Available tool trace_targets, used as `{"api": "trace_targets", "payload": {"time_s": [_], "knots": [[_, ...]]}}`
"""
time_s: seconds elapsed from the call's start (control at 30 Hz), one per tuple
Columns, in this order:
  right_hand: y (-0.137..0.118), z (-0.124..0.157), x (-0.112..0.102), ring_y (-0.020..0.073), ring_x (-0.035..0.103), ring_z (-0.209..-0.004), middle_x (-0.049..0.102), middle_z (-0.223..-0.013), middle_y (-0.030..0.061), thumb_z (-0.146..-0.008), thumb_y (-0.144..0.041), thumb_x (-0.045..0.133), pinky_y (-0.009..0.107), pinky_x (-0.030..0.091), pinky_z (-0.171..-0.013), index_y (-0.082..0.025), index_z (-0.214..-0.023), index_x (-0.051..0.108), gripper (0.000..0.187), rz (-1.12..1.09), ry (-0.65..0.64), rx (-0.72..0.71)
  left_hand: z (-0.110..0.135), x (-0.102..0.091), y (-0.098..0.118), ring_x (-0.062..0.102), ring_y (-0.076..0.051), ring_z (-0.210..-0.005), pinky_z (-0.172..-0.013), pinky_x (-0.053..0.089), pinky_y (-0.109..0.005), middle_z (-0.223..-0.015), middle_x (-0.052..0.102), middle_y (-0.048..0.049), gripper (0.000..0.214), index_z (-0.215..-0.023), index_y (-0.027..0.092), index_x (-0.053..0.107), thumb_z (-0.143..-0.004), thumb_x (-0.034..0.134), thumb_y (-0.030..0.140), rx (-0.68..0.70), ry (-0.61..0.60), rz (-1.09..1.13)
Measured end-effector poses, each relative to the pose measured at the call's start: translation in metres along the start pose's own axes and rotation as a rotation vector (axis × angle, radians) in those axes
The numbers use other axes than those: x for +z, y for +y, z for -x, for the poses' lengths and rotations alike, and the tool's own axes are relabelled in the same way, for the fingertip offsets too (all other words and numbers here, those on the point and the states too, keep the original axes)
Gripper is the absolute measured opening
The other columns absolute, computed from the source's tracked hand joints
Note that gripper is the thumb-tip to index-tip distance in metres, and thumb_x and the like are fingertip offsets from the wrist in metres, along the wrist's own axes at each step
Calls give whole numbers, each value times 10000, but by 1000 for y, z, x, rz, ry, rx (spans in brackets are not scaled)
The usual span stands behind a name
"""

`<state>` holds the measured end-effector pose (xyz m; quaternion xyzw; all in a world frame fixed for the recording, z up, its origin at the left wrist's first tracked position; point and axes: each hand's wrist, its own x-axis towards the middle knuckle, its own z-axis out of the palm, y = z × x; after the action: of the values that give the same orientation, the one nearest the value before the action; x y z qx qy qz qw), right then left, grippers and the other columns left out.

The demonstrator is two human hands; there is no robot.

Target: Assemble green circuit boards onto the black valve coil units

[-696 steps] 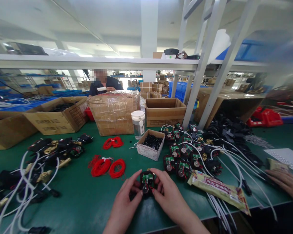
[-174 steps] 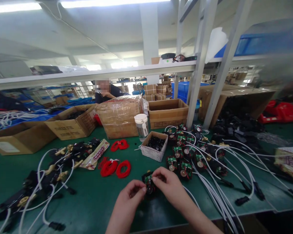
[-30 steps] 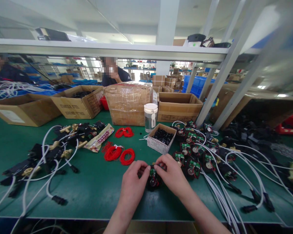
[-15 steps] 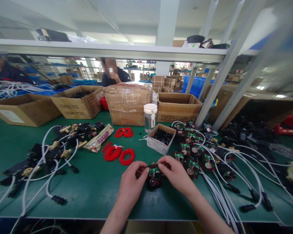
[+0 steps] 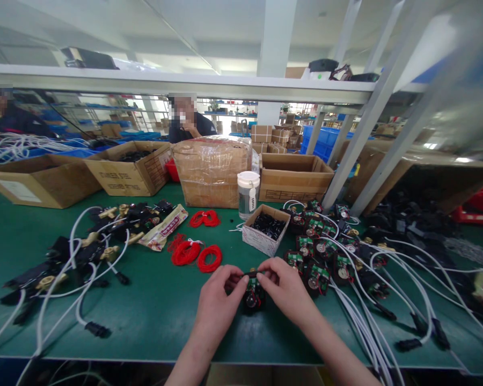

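My left hand (image 5: pixel 221 299) and my right hand (image 5: pixel 286 289) meet over the green table near its front edge. Both pinch a small black module with a green circuit board (image 5: pixel 253 292), which stands between their fingertips. The left hand's fingers curl round its left side, the right hand's thumb and forefinger press on its top. Just right of the right hand lie several more of the same modules (image 5: pixel 317 252) with white cables (image 5: pixel 390 268).
A small open box of black parts (image 5: pixel 265 231) and a white-capped jar (image 5: pixel 248 194) stand behind my hands. Red wire coils (image 5: pixel 197 256) lie to the left, brass-fitted black units with white cables (image 5: pixel 84 246) further left. Cardboard boxes (image 5: pixel 211 170) line the back. Two people sit beyond.
My fingertips have shifted slightly on the module's top, closing together over it. The module and everything else on the table stay in place.
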<state>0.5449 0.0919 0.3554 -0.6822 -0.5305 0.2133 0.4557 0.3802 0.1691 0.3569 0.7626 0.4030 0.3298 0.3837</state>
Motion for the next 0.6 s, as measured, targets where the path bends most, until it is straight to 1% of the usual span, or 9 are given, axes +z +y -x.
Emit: {"api": "trace_targets", "payload": {"time_s": [0.17,0.27,0.37,0.43,0.5,0.6], "knots": [[0,-3,2,167,567,-731,589,-800,-3,-892,-228,576,284,448,-659,-215,-832,663,107,0,26,-6,-3,0,1,665,-190,-706,-679,525,-302,-771,706,-2,165,-789,242,667,-849,591,376,8,-2,-13],[3,-2,-1,178,582,-769,616,-813,4,-938,-273,531,296,453,-697,-217,-861,676,174,-31,-5,12,-3,-1,1,660,-190,-711,-682,522,-301,-784,709,-4,169,-799,242,671,-857,588,378,3,-10,-14],[3,-2,-2,178,581,-762,620,-817,4,-930,-282,551,299,452,-704,-212,-886,684,157,-54,-28,37,-2,0,1,657,-192,-729,-692,518,-300,-802,714,-6,176,-817,243,674,-870,581,383,4,-16,-2],[1,-1,-3,173,567,-747,603,-815,1,-913,-265,572,298,442,-695,-210,-878,683,129,-27,-14,23,-1,1,0,656,-193,-737,-698,515,-298,-802,710,-5,173,-818,242,672,-871,582,380,6,-15,3],[1,-1,-4,174,569,-761,603,-826,4,-928,-263,556,301,437,-706,-210,-875,684,149,-4,-2,-2,0,0,0,657,-193,-743,-702,513,-296,-804,707,-4,173,-819,241,671,-874,584,379,8,-17,5],[2,-1,-6,181,589,-796,627,-845,10,-958,-287,534,309,446,-735,-213,-902,692,183,-27,-34,-8,0,-2,0,660,-193,-752,-713,513,-299,-816,711,-3,182,-834,242,681,-884,582,386,6,-36,5]]}}
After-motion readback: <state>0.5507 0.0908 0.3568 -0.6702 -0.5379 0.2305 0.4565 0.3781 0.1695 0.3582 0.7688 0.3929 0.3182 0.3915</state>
